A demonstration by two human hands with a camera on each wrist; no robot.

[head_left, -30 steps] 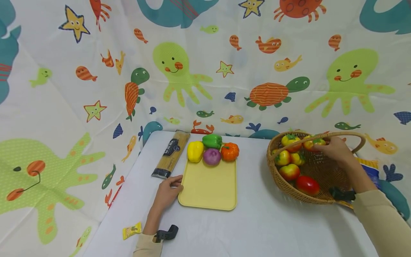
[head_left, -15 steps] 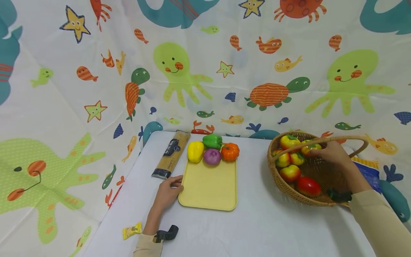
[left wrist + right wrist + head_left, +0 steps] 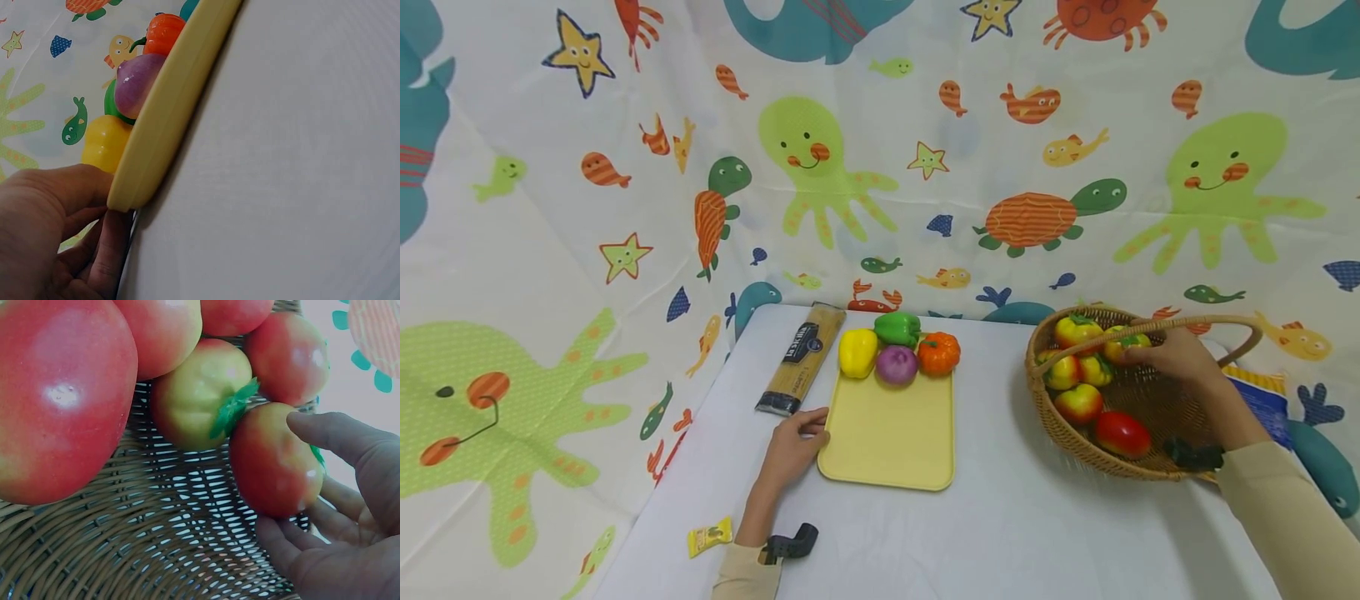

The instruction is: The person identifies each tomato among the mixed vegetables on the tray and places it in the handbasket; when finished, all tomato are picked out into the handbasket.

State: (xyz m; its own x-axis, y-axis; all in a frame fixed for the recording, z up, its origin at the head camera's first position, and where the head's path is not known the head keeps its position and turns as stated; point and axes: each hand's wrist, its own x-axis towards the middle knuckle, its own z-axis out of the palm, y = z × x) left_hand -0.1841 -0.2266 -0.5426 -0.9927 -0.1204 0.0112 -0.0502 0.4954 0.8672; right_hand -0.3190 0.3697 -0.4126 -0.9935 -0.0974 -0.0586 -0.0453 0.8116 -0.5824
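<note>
My left hand (image 3: 795,448) pinches the left edge of a pale yellow tray (image 3: 887,433); in the left wrist view its thumb and fingers close on the rim. At the tray's far end sit a yellow bell pepper (image 3: 857,353), a green bell pepper (image 3: 898,329), a purple onion (image 3: 897,365) and an orange pumpkin (image 3: 938,354). My right hand (image 3: 1176,357) reaches under the handle of a wicker basket (image 3: 1052,421). Thumb and fingers hold a red-yellow persimmon (image 3: 275,462) among several similar ones. A larger red mango-like fruit (image 3: 1122,434) lies nearer in the basket.
A spaghetti pack (image 3: 801,358) lies left of the tray. Near the left forearm is a small yellow packet (image 3: 709,537). A blue and yellow bag (image 3: 1261,404) lies partly hidden behind the basket. Patterned cloth (image 3: 940,150) hangs behind the white table.
My right hand has moved slightly left and down onto the persimmon, then stays there. The basket has shifted and its handle dipped a little. My left hand keeps its place at the tray.
</note>
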